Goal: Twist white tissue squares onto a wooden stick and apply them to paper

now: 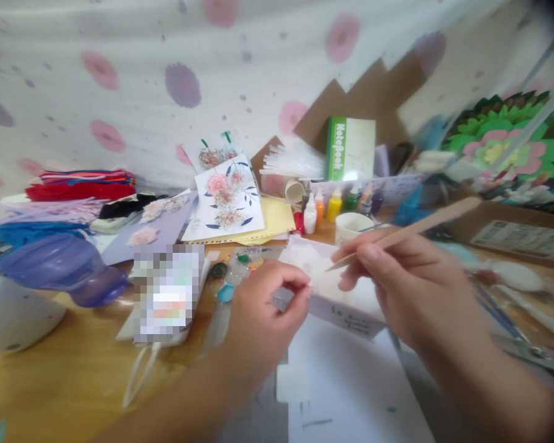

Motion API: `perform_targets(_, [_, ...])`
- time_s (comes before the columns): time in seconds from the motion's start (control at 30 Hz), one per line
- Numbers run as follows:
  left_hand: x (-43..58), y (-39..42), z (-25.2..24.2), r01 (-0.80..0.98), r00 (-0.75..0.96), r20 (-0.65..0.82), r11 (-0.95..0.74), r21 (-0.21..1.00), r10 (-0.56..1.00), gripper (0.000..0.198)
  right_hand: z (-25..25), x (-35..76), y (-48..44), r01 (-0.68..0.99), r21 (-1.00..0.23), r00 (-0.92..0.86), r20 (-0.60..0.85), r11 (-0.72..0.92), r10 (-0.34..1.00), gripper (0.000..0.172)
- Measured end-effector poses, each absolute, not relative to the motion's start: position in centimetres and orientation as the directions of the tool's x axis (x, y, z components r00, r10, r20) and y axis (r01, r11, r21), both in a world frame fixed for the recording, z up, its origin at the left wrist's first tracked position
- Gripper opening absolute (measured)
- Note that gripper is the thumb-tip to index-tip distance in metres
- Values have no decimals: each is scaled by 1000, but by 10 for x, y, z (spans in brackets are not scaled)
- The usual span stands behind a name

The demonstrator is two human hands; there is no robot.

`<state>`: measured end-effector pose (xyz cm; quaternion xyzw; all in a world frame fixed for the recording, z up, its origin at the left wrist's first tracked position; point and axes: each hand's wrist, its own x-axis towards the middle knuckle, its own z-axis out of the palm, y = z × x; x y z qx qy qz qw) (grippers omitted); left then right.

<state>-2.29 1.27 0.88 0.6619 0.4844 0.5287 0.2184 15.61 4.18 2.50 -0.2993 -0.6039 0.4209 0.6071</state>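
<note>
My right hand [406,277] is closed on a wooden craft stick [425,224]. Its rounded end points up to the right, and its narrow tip reaches down left toward my left hand. The thumb and forefinger of my left hand [270,301] are pinched together; whatever lies between them is too small or blurred to make out. Both hands are over a low white box [351,320] with handwriting on its front and pale contents inside. In front of the box lies a white sheet [351,381] with a small white square [292,383] on its left edge.
Behind the box stand several paint bottles [335,206] and a white cup [351,226]. A phone [168,298] and a purple glass bowl [60,267] are at left. Floral cards [226,197] and a notebook [351,147] are at the back, brushes [503,314] at right.
</note>
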Motion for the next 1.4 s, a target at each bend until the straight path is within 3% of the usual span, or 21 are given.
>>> perform_targets(0.13, [-21,12,12,532,78,621,-559,636,780,19,29,148,37,-19,-853,-104,520,521,848,9])
perform_targets(0.27, [-21,11,14,544,130,625,-582,604,770,18,28,149,40,142,-813,-127,550,564,825,12])
perform_targets(0.43, [-26,13,13,441,-4,489,-437,784,872,5,23,161,56,438,-711,-217,510,550,832,20])
perform_targets(0.57, [-30,18,8,148,-242,270,-239,960,932,13,23,169,67,572,-649,-253,442,501,861,17])
perform_targets(0.63, [-29,20,8,18,-287,203,-207,978,936,17,24,170,67,529,-700,-204,445,481,872,18])
perform_targets(0.7, [-27,22,9,-20,-271,170,-182,983,948,17,24,168,63,381,-799,-126,453,464,883,18])
perform_targets(0.77, [-25,22,11,7,-251,154,-157,988,956,17,23,163,58,176,-869,-74,457,462,887,15])
perform_targets(0.87, [-23,21,10,91,-234,166,-148,985,958,15,19,155,51,-32,-879,-79,477,476,875,11])
perform_targets(1.03, [-24,21,-2,222,-281,287,-229,948,916,23,15,142,36,-106,-889,-148,458,446,877,11])
perform_targets(1.13, [-24,21,-6,212,-293,326,-271,939,899,28,14,136,29,4,-855,-155,513,519,845,12])
perform_targets(1.23, [-23,21,-5,183,-291,305,-260,948,907,27,11,137,32,242,-755,-90,608,610,789,12])
perform_targets(1.3, [-23,21,-2,170,-289,268,-226,959,919,25,10,141,40,397,-714,-60,607,577,793,12])
perform_targets(1.4, [-23,22,4,120,-304,210,-182,976,929,24,10,152,57,526,-728,-53,488,440,871,15])
